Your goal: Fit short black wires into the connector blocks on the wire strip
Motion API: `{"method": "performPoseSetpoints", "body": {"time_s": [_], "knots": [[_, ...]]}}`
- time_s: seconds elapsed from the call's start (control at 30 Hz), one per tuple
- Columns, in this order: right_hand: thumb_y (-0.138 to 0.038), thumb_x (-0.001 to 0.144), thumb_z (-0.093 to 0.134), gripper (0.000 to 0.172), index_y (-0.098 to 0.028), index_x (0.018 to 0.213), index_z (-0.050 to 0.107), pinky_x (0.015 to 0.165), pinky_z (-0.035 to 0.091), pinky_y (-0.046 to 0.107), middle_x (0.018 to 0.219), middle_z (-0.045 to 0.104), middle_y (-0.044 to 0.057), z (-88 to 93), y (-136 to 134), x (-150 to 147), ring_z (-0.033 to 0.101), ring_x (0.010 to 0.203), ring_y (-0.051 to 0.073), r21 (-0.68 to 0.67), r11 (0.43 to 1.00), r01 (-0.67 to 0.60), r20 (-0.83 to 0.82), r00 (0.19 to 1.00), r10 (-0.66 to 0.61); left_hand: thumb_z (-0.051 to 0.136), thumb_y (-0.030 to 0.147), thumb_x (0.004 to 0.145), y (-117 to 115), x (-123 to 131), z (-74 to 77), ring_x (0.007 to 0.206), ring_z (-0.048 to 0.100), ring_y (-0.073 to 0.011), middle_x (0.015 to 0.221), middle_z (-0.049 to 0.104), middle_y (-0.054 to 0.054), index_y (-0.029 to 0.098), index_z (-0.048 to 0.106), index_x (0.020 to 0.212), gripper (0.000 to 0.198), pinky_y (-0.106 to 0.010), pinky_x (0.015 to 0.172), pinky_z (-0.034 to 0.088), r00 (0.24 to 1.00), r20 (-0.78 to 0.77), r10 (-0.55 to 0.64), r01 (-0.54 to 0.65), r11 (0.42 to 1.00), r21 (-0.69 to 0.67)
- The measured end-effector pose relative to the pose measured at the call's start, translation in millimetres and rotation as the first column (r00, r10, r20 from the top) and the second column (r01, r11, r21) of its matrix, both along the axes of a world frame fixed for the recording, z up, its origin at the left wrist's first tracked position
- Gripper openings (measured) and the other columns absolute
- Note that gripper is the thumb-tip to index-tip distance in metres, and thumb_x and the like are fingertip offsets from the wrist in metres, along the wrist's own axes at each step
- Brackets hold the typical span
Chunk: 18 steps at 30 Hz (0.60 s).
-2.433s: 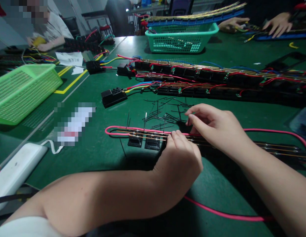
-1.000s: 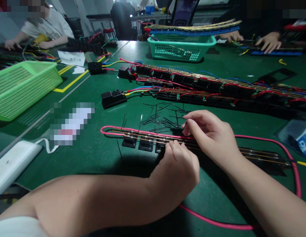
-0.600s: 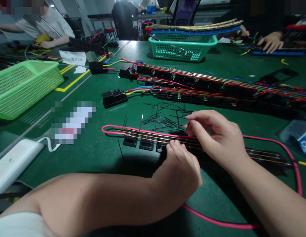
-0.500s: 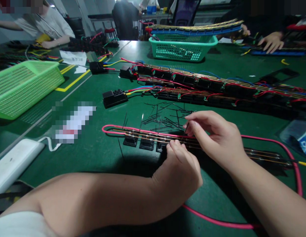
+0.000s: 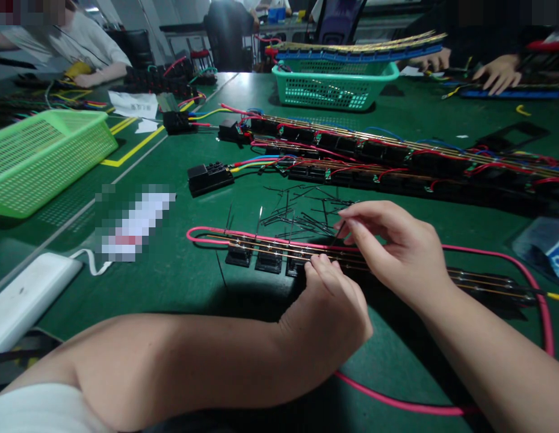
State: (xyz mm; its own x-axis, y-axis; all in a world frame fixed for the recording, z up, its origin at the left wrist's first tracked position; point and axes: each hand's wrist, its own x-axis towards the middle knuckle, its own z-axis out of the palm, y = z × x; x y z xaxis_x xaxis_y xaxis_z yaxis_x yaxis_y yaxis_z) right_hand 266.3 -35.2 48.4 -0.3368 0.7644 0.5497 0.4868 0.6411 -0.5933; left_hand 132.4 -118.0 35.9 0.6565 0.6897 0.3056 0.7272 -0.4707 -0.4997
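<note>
Pink cable (image 5: 250, 235) alongside copper-coloured rods (image 5: 286, 254) on black blocks (image 5: 268, 263)

A lime-green perforated basket (image 5: 58, 165) stands at the left of the green table (image 5: 171, 288), near two white paper scraps (image 5: 132, 104). Closer in lie a pixelated pale item (image 5: 141, 225) and a white oblong box (image 5: 33, 300) with a white cord (image 5: 92, 266). Farther back, long black wired strips (image 5: 382, 147) lie side by side, a black connector block (image 5: 210, 178) at one end. Beyond them, a blue strip with brass-coloured rods (image 5: 360, 53) lies across a teal basket (image 5: 324, 93). A clear plastic bag (image 5: 538, 243) rests at the right edge.
</note>
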Motion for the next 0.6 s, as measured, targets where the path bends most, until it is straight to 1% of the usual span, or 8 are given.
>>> {"method": "performPoseSetpoints", "body": {"time_s": [0.17,0.27,0.33,0.5,0.6], "knots": [[-0.01,0.089,0.054,0.021,-0.026,0.099,0.065,0.067,0.056,0.03,0.091,0.07,0.003,0.5,2.1,0.9,0.068,0.077,0.016,0.041,0.999,-0.019,0.068,0.998,0.016,0.047,0.011,0.093,0.5,0.5,0.1,0.1,0.071,-0.0297,0.109,0.069,-0.029,-0.008,0.063,0.115,0.033,-0.038,0.085,0.055,1.0,-0.003,-0.011,0.011,1.0,-0.013],[-0.01,0.087,0.057,0.018,-0.024,0.093,0.065,0.073,0.055,0.033,0.091,0.072,0.004,2.3,5.0,1.8,0.068,0.082,0.018,0.1,0.993,-0.068,0.124,0.991,0.055,0.046,0.01,0.092,1.1,0.8,-0.1,0.1,0.071,-0.0296,0.108,0.069,-0.029,-0.008,0.064,0.114,0.033,-0.038,0.085,0.056,1.0,0.002,-0.003,0.003,1.0,-0.013],[-0.009,0.086,0.058,0.017,-0.024,0.09,0.066,0.075,0.055,0.033,0.088,0.072,0.004,4.2,6.4,2.5,0.067,0.081,0.018,0.116,0.986,-0.118,0.137,0.985,0.102,0.045,0.008,0.091,1.6,0.8,-0.2,0.099,0.071,-0.0297,0.107,0.07,-0.028,-0.007,0.065,0.111,0.033,-0.038,0.085,0.056,1.0,0.007,-0.008,0.008,1.0,-0.009],[-0.007,0.08,0.06,0.017,-0.022,0.084,0.066,0.066,0.052,0.032,0.078,0.07,0.003,7.9,6.2,3.2,0.064,0.074,0.018,0.062,0.97,-0.234,0.125,0.966,0.225,0.042,0.005,0.088,2.4,0.1,0.5,0.098,0.071,-0.0299,0.105,0.071,-0.026,-0.006,0.066,0.111,0.035,-0.04,0.084,0.056,1.0,0.009,-0.019,0.019,1.0,0.0],[-0.007,0.078,0.06,0.017,-0.022,0.083,0.066,0.064,0.051,0.031,0.076,0.068,0.002,8.2,4.8,2.8,0.062,0.07,0.017,0.014,0.963,-0.268,0.098,0.959,0.265,0.041,0.004,0.087,2.2,0.2,0.6,0.098,0.071,-0.0299,0.105,0.071,-0.026,-0.005,0.066,0.111,0.036,-0.041,0.083,0.056,1.0,0.009,-0.019,0.019,1.0,0.001]]}}
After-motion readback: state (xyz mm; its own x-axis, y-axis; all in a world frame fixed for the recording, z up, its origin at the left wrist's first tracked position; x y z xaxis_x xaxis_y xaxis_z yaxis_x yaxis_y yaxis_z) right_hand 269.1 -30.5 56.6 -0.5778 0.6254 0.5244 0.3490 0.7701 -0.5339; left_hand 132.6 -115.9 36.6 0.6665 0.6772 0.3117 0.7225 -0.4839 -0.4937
